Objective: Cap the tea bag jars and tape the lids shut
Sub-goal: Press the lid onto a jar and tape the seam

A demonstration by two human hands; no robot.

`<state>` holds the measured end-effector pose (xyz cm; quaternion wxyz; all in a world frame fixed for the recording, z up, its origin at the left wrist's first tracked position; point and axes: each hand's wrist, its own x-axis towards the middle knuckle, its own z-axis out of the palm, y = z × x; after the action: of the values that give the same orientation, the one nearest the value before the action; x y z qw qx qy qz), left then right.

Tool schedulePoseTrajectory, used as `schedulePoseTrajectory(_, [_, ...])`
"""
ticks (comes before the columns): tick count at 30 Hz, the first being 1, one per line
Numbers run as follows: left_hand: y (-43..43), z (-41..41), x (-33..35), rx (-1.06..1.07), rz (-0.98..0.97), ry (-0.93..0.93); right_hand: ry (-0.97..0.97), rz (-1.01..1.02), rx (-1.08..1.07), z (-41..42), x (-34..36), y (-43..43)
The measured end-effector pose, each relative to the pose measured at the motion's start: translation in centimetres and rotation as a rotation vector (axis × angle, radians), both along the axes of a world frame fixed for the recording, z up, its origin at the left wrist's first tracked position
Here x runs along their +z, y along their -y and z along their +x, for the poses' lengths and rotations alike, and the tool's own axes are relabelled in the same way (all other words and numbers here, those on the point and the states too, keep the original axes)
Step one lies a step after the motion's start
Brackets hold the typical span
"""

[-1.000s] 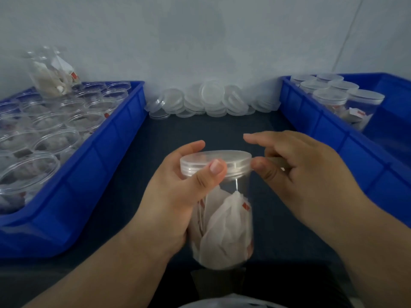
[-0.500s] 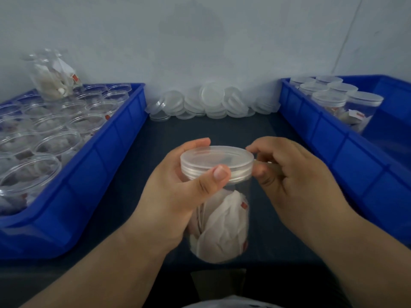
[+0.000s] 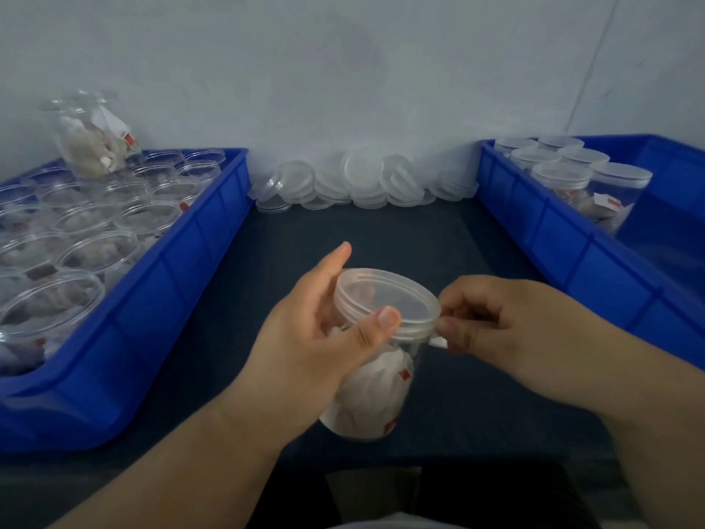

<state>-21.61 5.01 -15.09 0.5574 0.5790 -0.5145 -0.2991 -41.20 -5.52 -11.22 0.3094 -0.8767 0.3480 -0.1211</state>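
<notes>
A: Which step are we on?

B: Taping, we judge. The jar (image 3: pixel 375 399) of tea bags sits near centre over the dark surface (image 3: pixel 381 238), tilted, with its lid (image 3: pixel 385 299) already on. We cannot tell whether its base touches down.

A: Hands?

B: Our left hand (image 3: pixel 316 337) wraps the jar just under the lid, thumb pressing the lid's near rim. Our right hand (image 3: pixel 507 326) has its fingers curled, pinching a small pale strip (image 3: pixel 438 341) at the lid's right edge. Probably tape, but it is too small to be sure.

A: Around us?

B: The left bin (image 3: pixel 152 307) holds uncapped jars and the right bin (image 3: pixel 572 238) holds capped ones. Spare lids (image 3: pixel 358 181) are heaped at the far wall.

A: Next move?

B: We reckon the strip wants smoothing down across the seam between lid and jar wall. The left hand should keep the jar from turning meanwhile. A loose end would leave the seal weak.
</notes>
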Motion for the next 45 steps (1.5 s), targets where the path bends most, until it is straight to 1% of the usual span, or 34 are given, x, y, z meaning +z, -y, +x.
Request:
schedulePoseTrajectory(3, [0.1,-0.6,-0.3,-0.004,0.047,0.101,-0.027,-0.039,0.0,0.4,-0.6,0.0])
schedulePoseTrajectory(6, [0.4,-0.8,-0.5,0.089,0.033,0.149,-0.053,-0.076,0.03,0.8,-1.2,0.1])
schedulePoseTrajectory(12, [0.3,-0.3,-0.8,0.149,0.043,0.291,-0.095,-0.037,0.057,0.9,-1.6,0.4])
schedulePoseTrajectory(17, [0.3,-0.3,-1.1,0.192,0.006,0.297,-0.125,-0.092,0.046,0.9,-1.6,0.2])
schedulePoseTrajectory(21, [0.2,-0.5,-1.0,0.185,-0.009,0.306,-0.145,-0.124,0.023,1.3,-1.8,-0.2])
schedulePoseTrajectory(23, [0.2,-0.5,-0.9,0.184,-0.017,0.314,-0.144,-0.085,0.014,1.4,-2.0,-0.3])
schedulePoseTrajectory(28, [-0.1,-0.5,-0.7,0.163,0.016,0.288,-0.097,0.109,-0.054,1.5,-2.0,-0.4])
schedulePoseTrajectory(29, [-0.1,-0.5,-0.6,0.16,0.011,0.285,-0.072,0.1,-0.07,1.5,-1.9,-0.4])
schedulePoseTrajectory(32, [0.0,-0.5,-0.4,0.183,-0.039,0.283,0.038,-0.003,-0.096,1.4,-1.9,-0.6])
schedulePoseTrajectory(34, [0.0,-0.6,-0.2,0.192,-0.038,0.28,0.08,-0.067,-0.1,1.4,-1.9,-1.0])
schedulePoseTrajectory(38, [-0.1,-0.9,0.2,0.224,-0.037,0.264,0.133,-0.307,-0.14,1.4,-2.2,-1.2])
schedulePoseTrajectory(40, [-0.1,-0.9,0.6,0.236,-0.057,0.257,0.177,-0.379,-0.151,1.7,-2.4,-1.4])
schedulePoseTrajectory(42, [-0.3,-0.8,1.4,0.217,-0.077,0.241,0.195,-0.387,-0.186,2.4,-2.6,-0.8])
schedulePoseTrajectory(43, [-0.4,-0.8,1.7,0.161,-0.095,0.229,0.177,-0.373,-0.241,2.6,-2.6,0.1])
schedulePoseTrajectory(45, [-0.9,-1.4,2.0,-0.028,-0.198,0.227,0.11,-0.27,-0.46,2.4,-2.3,3.8])
